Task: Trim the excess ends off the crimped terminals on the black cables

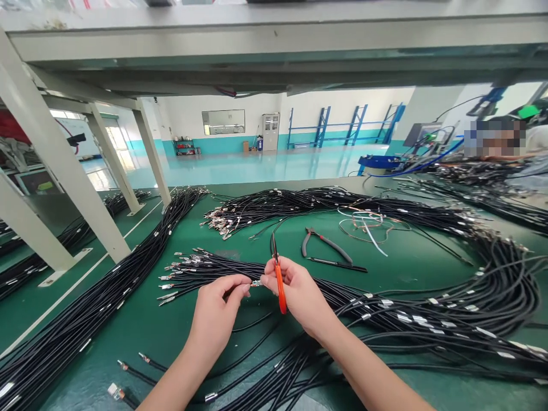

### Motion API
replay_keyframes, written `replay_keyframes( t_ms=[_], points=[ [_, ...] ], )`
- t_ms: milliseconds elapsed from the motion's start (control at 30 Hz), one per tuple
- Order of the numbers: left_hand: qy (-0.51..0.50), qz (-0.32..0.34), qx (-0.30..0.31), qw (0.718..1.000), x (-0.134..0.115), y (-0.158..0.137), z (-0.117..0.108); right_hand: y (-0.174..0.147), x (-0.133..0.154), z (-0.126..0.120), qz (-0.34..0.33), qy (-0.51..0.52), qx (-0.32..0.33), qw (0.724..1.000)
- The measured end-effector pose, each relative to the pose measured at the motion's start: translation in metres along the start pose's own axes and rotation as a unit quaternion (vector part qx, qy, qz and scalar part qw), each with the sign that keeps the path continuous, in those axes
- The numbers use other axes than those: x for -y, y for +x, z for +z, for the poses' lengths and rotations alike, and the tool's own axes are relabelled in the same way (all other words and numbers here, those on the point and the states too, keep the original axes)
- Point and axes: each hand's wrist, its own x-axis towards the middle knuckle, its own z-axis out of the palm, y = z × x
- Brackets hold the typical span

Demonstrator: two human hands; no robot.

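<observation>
My left hand (214,314) is closed in a pinch at the left end of a small metallic cable connector (256,283). From the other side, the fingers of my right hand (302,294) close near the same connector. My right hand also holds an orange-handled hand tool (280,288), its thin dark tip pointing up and away; whether it is scissors or pliers I cannot tell. Behind and beneath my hands lies a bundle of black cables (231,267), with metal-ended connectors fanned out at the left.
Grey-handled cutting pliers (327,245) and a black pen-like tool (337,265) lie beyond my right hand. More black cable bundles (141,260) cover the green table (240,242). White frame legs (64,148) stand at left, under an overhead shelf (274,45). Another person sits far right.
</observation>
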Motion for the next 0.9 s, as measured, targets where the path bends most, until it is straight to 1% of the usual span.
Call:
replay_keyframes(
  t_ms=[200,367,533,600,700,733,767,800,833,867,900],
  points=[
    [-0.035,0.008,0.024,0.999,0.000,0.002,-0.002,0.001,0.002,-0.004,0.029,0.011,0.037,0.999],
    [-0.058,-0.009,0.040,0.997,0.002,0.003,-0.003,0.000,0.004,-0.005,0.019,-0.005,0.045,0.999],
    [-0.047,-0.025,0.048,0.997,0.002,0.005,-0.004,-0.001,0.006,-0.005,0.019,0.000,0.060,0.998],
    [-0.042,-0.005,0.022,0.999,0.001,0.005,-0.005,-0.001,0.007,-0.005,0.022,0.003,0.062,0.998],
    [-0.044,0.052,-0.055,0.996,-0.007,0.001,-0.006,-0.002,0.008,-0.003,0.021,0.002,0.040,0.999],
    [-0.048,0.053,-0.057,0.996,-0.010,-0.001,-0.006,-0.003,0.008,-0.002,0.019,0.001,0.031,0.999],
    [-0.054,0.038,-0.033,0.997,-0.013,-0.003,-0.005,-0.003,0.009,-0.001,0.017,-0.002,0.021,1.000],
    [-0.066,0.005,0.012,0.998,-0.016,-0.006,-0.004,-0.004,0.009,-0.001,0.015,-0.005,0.013,1.000],
    [-0.087,-0.043,0.066,0.993,-0.017,-0.009,-0.001,-0.004,0.009,0.000,0.013,-0.008,0.007,1.000],
    [-0.122,-0.097,0.113,0.981,-0.018,-0.011,0.002,-0.005,0.009,0.001,0.011,-0.011,0.003,1.000],
    [-0.171,-0.151,0.143,0.963,-0.016,-0.012,0.005,-0.005,0.010,0.002,0.009,-0.016,0.001,1.000]
  ],
)
